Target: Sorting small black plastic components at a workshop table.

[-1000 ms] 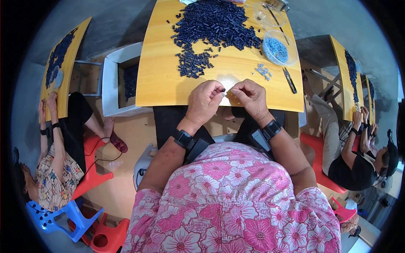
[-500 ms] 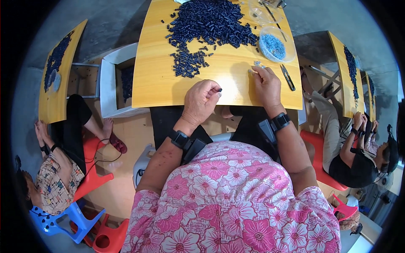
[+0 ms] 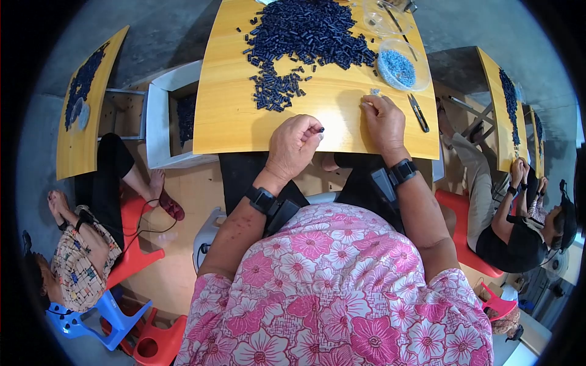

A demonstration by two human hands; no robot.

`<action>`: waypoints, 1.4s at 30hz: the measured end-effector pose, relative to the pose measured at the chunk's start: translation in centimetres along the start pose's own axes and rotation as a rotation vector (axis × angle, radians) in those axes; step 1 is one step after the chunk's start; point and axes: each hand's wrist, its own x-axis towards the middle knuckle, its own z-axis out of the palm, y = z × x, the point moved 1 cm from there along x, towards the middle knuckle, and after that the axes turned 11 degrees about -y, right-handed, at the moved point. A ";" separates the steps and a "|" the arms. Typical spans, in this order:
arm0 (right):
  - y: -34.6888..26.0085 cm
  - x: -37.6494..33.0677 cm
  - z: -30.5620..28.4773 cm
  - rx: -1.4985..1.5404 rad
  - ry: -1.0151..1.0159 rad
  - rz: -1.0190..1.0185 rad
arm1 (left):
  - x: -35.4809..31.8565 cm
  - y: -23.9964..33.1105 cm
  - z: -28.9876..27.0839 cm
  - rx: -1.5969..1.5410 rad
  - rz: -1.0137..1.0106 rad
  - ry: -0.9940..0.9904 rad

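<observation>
1. The fingers of the left hand (image 3: 289, 147) are narrow and hold one small dark tube (image 3: 321, 129) between thumb and forefinger; its end comes out toward the right, above the near edge of the surface (image 3: 226, 125).
2. This tube looks very light and rather stiff, I think of plastic, and perhaps a little slippery because it shines. It does not seem fragile. The best hold is, in my opinion, around the middle of its side, with the end free.
3. The fingers of the right hand (image 3: 386, 126) are curled and close together, over the surface; I cannot tell if they hold something.
4. Just beyond them lie a few small pale pieces (image 3: 375, 91). They are probably almost without weight and easy to lose, so a fingertip pinch would suit them.
5. About the looks: the held tube is nearly black, short, mostly covered by the fingers. Farther left is a small group of similar tubes (image 3: 276, 94), and at the far side a large, blue-black heap (image 3: 305, 33).
6. At the right stand a clear bowl (image 3: 422, 76) with light-blue pieces (image 3: 397, 67) and, nearer, dark snips (image 3: 419, 113).
</observation>
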 end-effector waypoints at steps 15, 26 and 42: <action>-3.5 -1.5 -1.0 1.178 -0.267 0.402 | -0.1 -0.3 0.1 -0.007 0.000 0.018; -3.7 -2.3 0.3 1.310 -0.398 0.403 | -0.2 -0.1 0.0 -0.010 -0.032 0.004; -4.6 -2.5 1.6 0.955 -0.472 0.213 | 0.0 -0.5 0.5 0.002 -0.023 0.053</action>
